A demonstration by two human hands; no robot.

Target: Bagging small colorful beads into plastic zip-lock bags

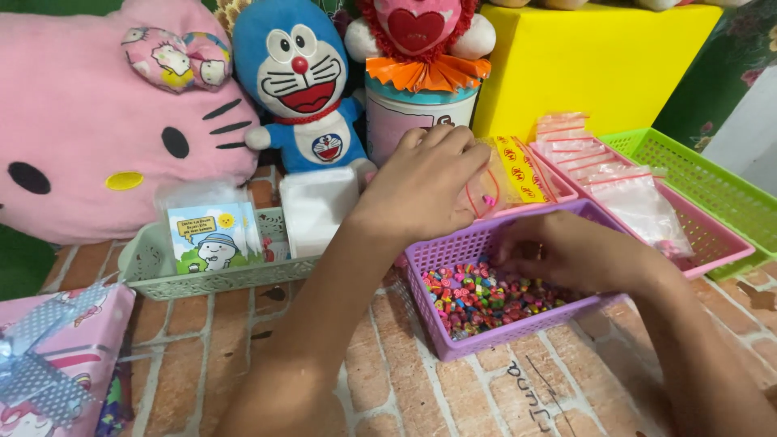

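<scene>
Reaching into a purple basket [453, 336] of tiny colourful beads [486, 298] with both hands at work.

Left hand [425, 190] hovers above the basket's far rim at about 11 o'clock from the beads, its fingers [469, 158] pinched closed on a small clear zip bag [506, 174] holding a pink bead. Right hand [566, 251] lies inside the basket at 3 o'clock, fingers curled down among the beads; whether they grip one I cannot tell. A pink basket [712, 239] of empty clear bags sits at 2 o'clock, a green basket [728, 194] beyond it, a pale tray [162, 279] at 9 o'clock, plush toys behind, all on the brick-patterned bench [388, 380].
</scene>
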